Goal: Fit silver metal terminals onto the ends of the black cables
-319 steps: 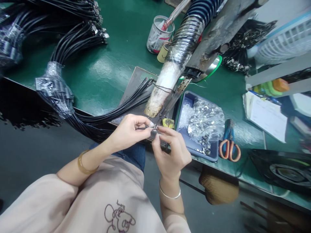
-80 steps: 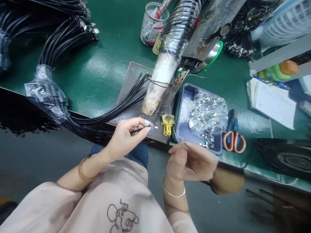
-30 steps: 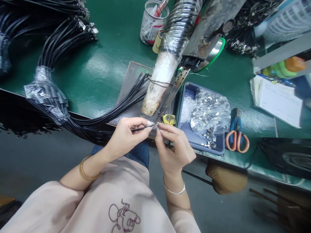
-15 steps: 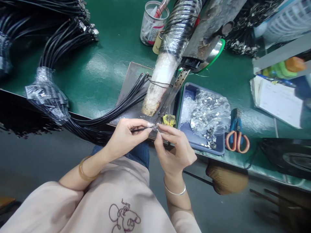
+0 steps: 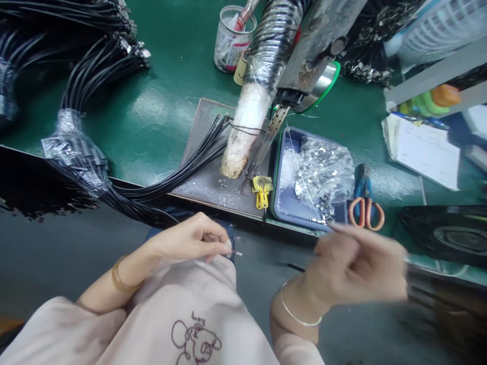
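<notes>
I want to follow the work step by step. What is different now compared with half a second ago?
The hands have parted. The left hand drew back toward the body, still pinching the thin black wire with its small metal end. The right hand swung out to the right, blurred, near the blue tray. The cable bundle, yellow clip and scissors lie as before.
</notes>
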A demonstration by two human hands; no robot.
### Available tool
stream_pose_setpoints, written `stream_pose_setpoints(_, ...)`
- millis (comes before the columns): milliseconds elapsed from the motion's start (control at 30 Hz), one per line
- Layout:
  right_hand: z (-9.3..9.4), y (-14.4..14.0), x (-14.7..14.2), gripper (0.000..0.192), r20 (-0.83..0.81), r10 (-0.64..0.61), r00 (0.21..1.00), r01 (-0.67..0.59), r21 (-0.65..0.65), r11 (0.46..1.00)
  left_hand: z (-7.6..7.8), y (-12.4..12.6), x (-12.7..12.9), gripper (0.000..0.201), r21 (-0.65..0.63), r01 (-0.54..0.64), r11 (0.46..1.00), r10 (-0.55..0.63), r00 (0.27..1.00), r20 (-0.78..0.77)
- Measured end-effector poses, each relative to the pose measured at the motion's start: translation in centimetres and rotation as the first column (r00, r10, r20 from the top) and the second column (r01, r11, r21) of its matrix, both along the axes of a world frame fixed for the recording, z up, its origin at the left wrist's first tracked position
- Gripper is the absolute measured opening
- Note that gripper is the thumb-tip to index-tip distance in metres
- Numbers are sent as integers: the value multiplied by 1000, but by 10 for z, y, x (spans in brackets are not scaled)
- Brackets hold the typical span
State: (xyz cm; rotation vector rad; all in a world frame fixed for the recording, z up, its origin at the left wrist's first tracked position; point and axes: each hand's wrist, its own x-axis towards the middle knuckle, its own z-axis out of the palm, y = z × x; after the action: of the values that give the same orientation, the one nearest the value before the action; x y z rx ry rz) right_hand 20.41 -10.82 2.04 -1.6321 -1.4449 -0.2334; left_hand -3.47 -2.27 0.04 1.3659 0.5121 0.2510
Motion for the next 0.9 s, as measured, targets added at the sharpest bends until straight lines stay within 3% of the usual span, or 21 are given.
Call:
stream_pose_setpoints(33, 1, 8, 4, 12, 67, -64, 996, 66, -38, 997, -2, -1, -5, 22, -75, 61, 995, -60, 998, 12)
stream_pose_setpoints(133, -2, 40, 17, 24, 189, 47, 981, 7, -275, 962, -8, 0, -15, 28, -213, 89, 973, -73, 994, 84)
stream_pose_setpoints(267, -10, 67, 37, 28, 96, 137, 986, -74, -486, 871, -5, 6, -15, 43, -240, -45, 970, 77, 989, 125)
stream_pose_setpoints(400, -9, 72, 43, 23, 38, 163, 986, -110, -587, 802, 8, 16, -6, 39, -232, -98, 968, 133, 981, 139)
stream_pose_setpoints(467, -5, 68, 39, 24, 48, 156, 987, -99, -585, 805, 13, 19, -1, 38, -230, -149, 962, 183, 973, 138)
stream_pose_setpoints(533, 0, 62, 32, 25, 59, 98, 993, -51, -538, 841, 13, 20, 4, 40, -227, -236, 945, 268, 955, 125)
stream_pose_setpoints(633, 6, 47, 20, 21, 14, -70, 997, 71, -344, 936, 8, 17, 11, 38, -203, -355, 913, 385, 914, 130)
stream_pose_setpoints(733, 11, 32, 4, 16, -154, -154, 976, 133, -138, 981, 4, 11, 18, 30, -144, -478, 866, 496, 858, 134)
stream_pose_setpoints(800, 12, 24, -9, 12, -284, -80, 956, 58, -82, 995, 4, 7, 22, 26, -80, -562, 823, 568, 814, 121)
stream_pose_setpoints(900, 9, 18, -33, 5, -428, 120, 896, -194, -133, 972, 5, 0, 27, 18, 49, -657, 752, 650, 752, 107)
